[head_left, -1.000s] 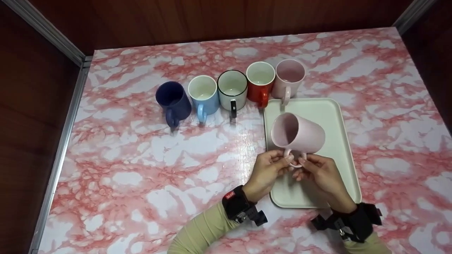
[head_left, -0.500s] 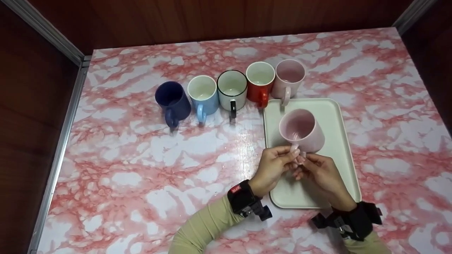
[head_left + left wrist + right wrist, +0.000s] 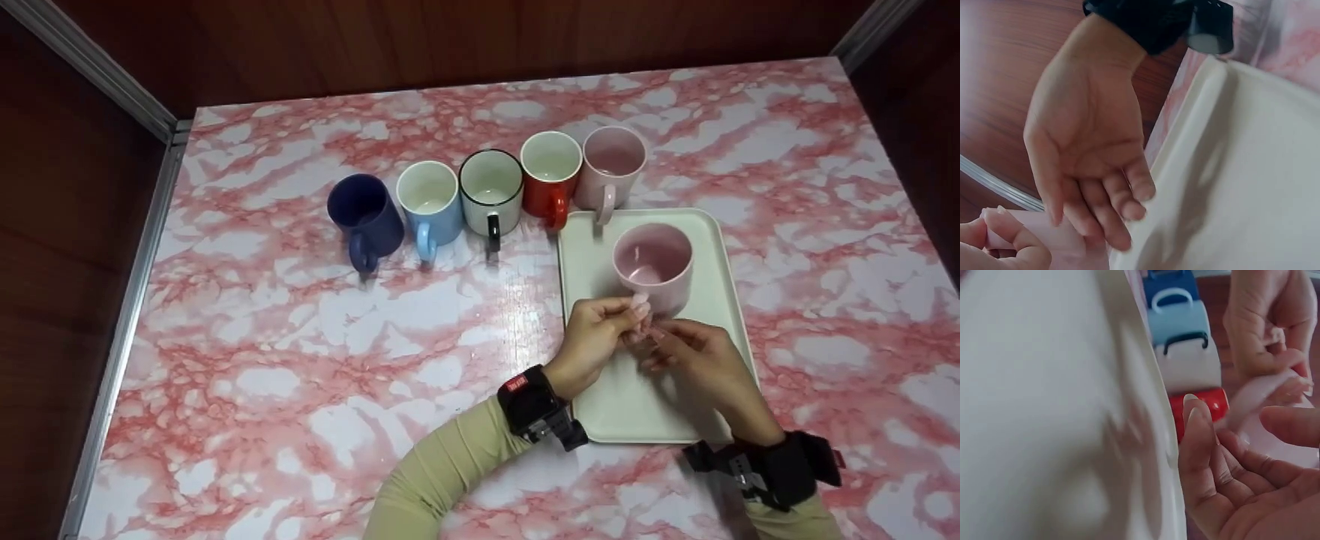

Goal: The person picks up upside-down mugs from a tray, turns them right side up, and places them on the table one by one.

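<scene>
A pink mug (image 3: 671,294), mouth tipped up toward the head camera, is over the cream tray (image 3: 637,412) in the head view. My left hand (image 3: 595,341) pinches its handle between thumb and fingers; this grip also shows at the lower left of the left wrist view. Just right of the handle is my right hand (image 3: 709,360). Its palm and loosely bent fingers face the camera in the left wrist view, and the right wrist view shows its thumb apart from the fingers, with nothing gripped between them.
Beyond the tray stand a dark blue mug (image 3: 382,225), a light blue mug (image 3: 444,223), a white mug with black rim (image 3: 480,214), a red mug (image 3: 538,196) and another pink mug (image 3: 592,184), handles toward me. The last overlaps the tray's far edge in view.
The held mug has turned from lying sideways to mouth-up and shifted slightly right and away. My right hand has let go of the handle and drawn right; my left hand moved along with the mug.
</scene>
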Demonstrator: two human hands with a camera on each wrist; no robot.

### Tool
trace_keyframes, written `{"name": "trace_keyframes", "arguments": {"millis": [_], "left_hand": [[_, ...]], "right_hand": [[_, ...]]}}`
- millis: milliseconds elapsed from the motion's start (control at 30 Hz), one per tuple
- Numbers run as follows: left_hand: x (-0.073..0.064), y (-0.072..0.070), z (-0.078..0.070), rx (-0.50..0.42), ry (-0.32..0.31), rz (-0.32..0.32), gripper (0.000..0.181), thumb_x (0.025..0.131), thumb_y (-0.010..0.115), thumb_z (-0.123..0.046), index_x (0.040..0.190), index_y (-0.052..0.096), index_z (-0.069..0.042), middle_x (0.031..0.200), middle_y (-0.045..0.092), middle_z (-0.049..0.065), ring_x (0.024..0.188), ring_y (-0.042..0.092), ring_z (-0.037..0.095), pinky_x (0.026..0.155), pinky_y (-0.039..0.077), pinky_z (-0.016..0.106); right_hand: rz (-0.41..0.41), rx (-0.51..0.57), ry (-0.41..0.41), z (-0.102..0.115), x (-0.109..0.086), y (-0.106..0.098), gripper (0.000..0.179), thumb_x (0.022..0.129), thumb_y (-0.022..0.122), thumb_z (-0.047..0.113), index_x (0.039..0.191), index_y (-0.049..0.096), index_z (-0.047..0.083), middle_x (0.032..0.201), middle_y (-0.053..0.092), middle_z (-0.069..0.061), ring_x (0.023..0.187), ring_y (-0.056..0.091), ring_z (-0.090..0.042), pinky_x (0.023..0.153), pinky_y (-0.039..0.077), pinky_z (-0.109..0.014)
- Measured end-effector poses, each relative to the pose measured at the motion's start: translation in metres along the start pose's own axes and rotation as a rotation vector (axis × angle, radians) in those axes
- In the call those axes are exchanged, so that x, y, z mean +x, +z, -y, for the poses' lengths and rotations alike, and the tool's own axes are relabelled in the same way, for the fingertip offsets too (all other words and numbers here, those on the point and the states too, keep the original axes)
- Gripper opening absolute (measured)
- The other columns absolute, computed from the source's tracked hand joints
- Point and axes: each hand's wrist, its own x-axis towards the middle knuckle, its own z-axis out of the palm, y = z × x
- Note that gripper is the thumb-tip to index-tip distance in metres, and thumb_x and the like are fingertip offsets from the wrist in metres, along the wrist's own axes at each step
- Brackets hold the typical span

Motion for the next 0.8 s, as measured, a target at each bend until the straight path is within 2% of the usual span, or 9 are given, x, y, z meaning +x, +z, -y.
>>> {"name": "trace_keyframes", "arguments": {"millis": [167, 267, 433, 533, 567, 667, 733, 800], "left_hand": [[0.02, 0.004, 0.001, 0.095, 0.039, -0.016, 0.016, 0.084, 0.058, 0.004, 0.096, 0.064, 0.014, 0.068, 0.061, 0.007, 0.057, 0.049, 0.006, 0.053, 0.041, 0.016], [0.032, 0.007, 0.0, 0.131, 0.062, -0.02, 0.016, 0.085, 0.059, 0.003, 0.095, 0.064, 0.014, 0.067, 0.06, 0.007, 0.054, 0.048, 0.007, 0.052, 0.041, 0.016], [0.05, 0.014, -0.006, 0.179, 0.111, -0.021, 0.017, 0.085, 0.059, 0.003, 0.097, 0.064, 0.014, 0.068, 0.061, 0.014, 0.052, 0.048, 0.005, 0.051, 0.041, 0.015], [0.061, 0.02, -0.009, 0.178, 0.136, -0.021, 0.018, 0.085, 0.058, 0.005, 0.098, 0.063, 0.015, 0.071, 0.063, 0.019, 0.054, 0.05, 0.005, 0.052, 0.043, 0.015], [0.065, 0.022, -0.009, 0.179, 0.142, -0.024, 0.018, 0.085, 0.057, 0.005, 0.099, 0.062, 0.016, 0.073, 0.063, 0.021, 0.054, 0.05, 0.006, 0.052, 0.043, 0.015], [0.077, 0.026, -0.01, 0.175, 0.15, -0.046, 0.018, 0.086, 0.056, 0.006, 0.099, 0.062, 0.016, 0.078, 0.064, 0.024, 0.057, 0.052, 0.007, 0.053, 0.044, 0.015], [0.085, 0.028, -0.009, 0.176, 0.151, -0.071, 0.017, 0.086, 0.057, 0.005, 0.099, 0.062, 0.015, 0.078, 0.065, 0.023, 0.058, 0.053, 0.007, 0.053, 0.045, 0.015], [0.092, 0.029, -0.008, 0.187, 0.153, -0.094, 0.017, 0.085, 0.057, 0.004, 0.098, 0.063, 0.015, 0.079, 0.065, 0.023, 0.058, 0.053, 0.007, 0.054, 0.046, 0.016]], "right_hand": [[-0.036, 0.069, -0.062, -0.04, 0.009, -0.026, 0.035, 0.092, 0.057, 0.02, 0.104, 0.058, -0.012, 0.087, 0.064, -0.02, 0.074, 0.064, -0.026, 0.066, 0.053, -0.036], [-0.048, 0.107, -0.084, -0.064, 0.014, -0.039, 0.033, 0.09, 0.058, 0.02, 0.105, 0.059, -0.009, 0.089, 0.064, -0.02, 0.078, 0.063, -0.027, 0.067, 0.053, -0.035], [-0.057, 0.098, -0.071, -0.062, 0.011, -0.045, 0.035, 0.091, 0.058, 0.021, 0.107, 0.058, -0.01, 0.091, 0.063, -0.022, 0.079, 0.062, -0.028, 0.068, 0.053, -0.035], [-0.054, 0.144, -0.079, -0.056, 0.008, -0.046, 0.032, 0.091, 0.058, 0.018, 0.106, 0.058, -0.011, 0.09, 0.063, -0.022, 0.078, 0.062, -0.029, 0.068, 0.053, -0.035], [-0.052, 0.16, -0.087, -0.061, 0.009, -0.049, 0.031, 0.091, 0.058, 0.017, 0.106, 0.058, -0.01, 0.09, 0.063, -0.021, 0.078, 0.063, -0.028, 0.068, 0.053, -0.034], [-0.055, 0.196, -0.09, -0.062, 0.007, -0.051, 0.03, 0.091, 0.057, 0.013, 0.105, 0.057, -0.013, 0.089, 0.063, -0.022, 0.076, 0.063, -0.029, 0.067, 0.053, -0.034], [-0.025, 0.247, -0.117, -0.06, 0.005, -0.052, 0.025, 0.091, 0.056, 0.008, 0.105, 0.058, -0.012, 0.088, 0.064, -0.02, 0.076, 0.063, -0.029, 0.066, 0.052, -0.032], [-0.049, 0.239, -0.12, -0.067, 0.006, -0.055, 0.027, 0.091, 0.056, 0.009, 0.104, 0.057, -0.014, 0.088, 0.063, -0.023, 0.075, 0.063, -0.031, 0.066, 0.052, -0.033]]}}
